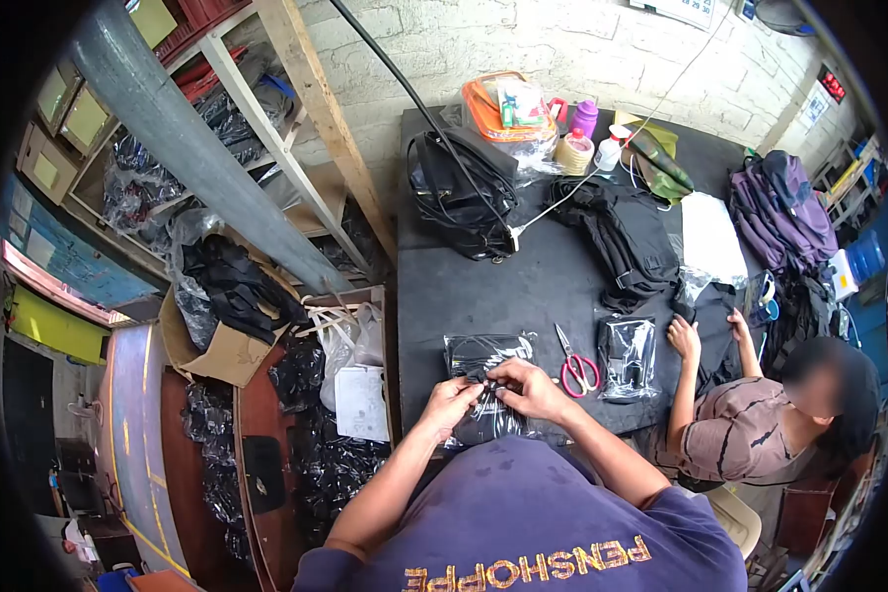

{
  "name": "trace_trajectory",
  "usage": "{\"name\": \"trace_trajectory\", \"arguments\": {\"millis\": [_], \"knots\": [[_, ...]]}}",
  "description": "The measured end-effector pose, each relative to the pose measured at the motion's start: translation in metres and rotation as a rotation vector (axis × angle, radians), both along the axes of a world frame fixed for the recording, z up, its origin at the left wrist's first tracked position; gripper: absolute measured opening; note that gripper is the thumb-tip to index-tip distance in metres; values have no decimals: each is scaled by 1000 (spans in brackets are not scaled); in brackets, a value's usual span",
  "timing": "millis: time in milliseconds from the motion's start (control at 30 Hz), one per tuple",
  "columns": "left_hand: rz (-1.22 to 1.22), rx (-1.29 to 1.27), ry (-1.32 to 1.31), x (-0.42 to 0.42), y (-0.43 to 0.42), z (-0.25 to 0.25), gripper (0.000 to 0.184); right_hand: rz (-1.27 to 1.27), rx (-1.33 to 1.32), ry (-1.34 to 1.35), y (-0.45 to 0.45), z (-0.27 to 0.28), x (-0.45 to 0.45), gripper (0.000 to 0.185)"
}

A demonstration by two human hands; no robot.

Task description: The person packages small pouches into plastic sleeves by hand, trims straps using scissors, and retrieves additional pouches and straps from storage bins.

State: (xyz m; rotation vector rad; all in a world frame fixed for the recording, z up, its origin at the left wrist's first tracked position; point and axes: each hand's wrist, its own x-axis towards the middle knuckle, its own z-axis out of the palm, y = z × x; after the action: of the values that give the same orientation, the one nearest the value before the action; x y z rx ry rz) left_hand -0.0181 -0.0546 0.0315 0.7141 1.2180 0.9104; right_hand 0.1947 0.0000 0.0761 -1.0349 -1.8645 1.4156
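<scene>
In front of me on the dark table lies a black folded item in clear plastic (487,353), its glossy wrap catching the light. My left hand (452,407) pinches a dark bit at its near side. My right hand (531,391) meets it there, thumb and fingers closed on the same spot; the fine detail between the fingertips is too small to make out. Scissors with pink handles (579,375) lie just right of my hands, blades pointing away. Beside them is another black item in a clear bag (628,357).
At the right, a co-worker (760,409) has both hands on black fabric (715,331). Farther back stand a black bag (459,192), a black backpack (622,237), an orange-lidded container (503,109) and a purple bottle (584,118). A cable hangs over the table. An open cardboard box (222,345) stands left.
</scene>
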Motion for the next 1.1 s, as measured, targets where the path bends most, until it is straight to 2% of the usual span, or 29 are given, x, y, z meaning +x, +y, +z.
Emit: {"name": "trace_trajectory", "arguments": {"millis": [100, 167, 233, 267, 300, 367, 400, 433, 500, 533, 633, 700, 767, 800, 933, 1100], "knots": [[-53, -24, -8, -5, 5, -3, 18, 44, 314, -7, 3, -24, -1, 10], [-80, -35, -8, -10, 10, 0, 18, 10, 407, -42, -6, -26, -4, 9], [-255, -160, 123, -16, 22, 17, 19, -44, 586, -118, -14, -19, -9, 9], [-338, -223, 186, -17, 27, 25, 19, -40, 587, -117, -13, -14, -9, 9], [-333, -225, 185, -20, 30, 33, 19, 36, 689, -140, -8, -3, -9, 9], [-534, 51, 490, -23, 39, 47, 20, 184, 892, -185, -2, 11, -10, 7], [-633, 195, 641, -23, 40, 48, 20, 184, 892, -186, -2, 10, -7, 7], [-634, 197, 642, -21, 37, 47, 20, 188, 765, -253, -1, 9, -3, 8], [-477, 664, 899, -14, 21, 41, 20, 193, 509, -380, 2, 4, 3, 9], [-384, 896, 1018, -10, 14, 38, 20, 193, 509, -380, 4, 1, 2, 9], [-275, 923, 1048, 2, -1, 35, 18, 131, 309, -321, 6, -6, 1, 8], [-217, 939, 1061, 7, -6, 29, 17, 51, 395, -269, -1, -6, -1, 7], [-59, 583, 625, 9, -5, 12, 16, -102, 572, -159, -7, -1, -3, 7], [18, 405, 409, 9, -4, 10, 15, -96, 574, -158, -6, -3, -2, 7], [25, 401, 389, 8, -4, 11, 12, -24, 601, -59, -9, -11, 3, 9], [-119, 500, 573, 3, 1, 25, 14, -15, 578, -278, -10, -12, -7, 14]]}}
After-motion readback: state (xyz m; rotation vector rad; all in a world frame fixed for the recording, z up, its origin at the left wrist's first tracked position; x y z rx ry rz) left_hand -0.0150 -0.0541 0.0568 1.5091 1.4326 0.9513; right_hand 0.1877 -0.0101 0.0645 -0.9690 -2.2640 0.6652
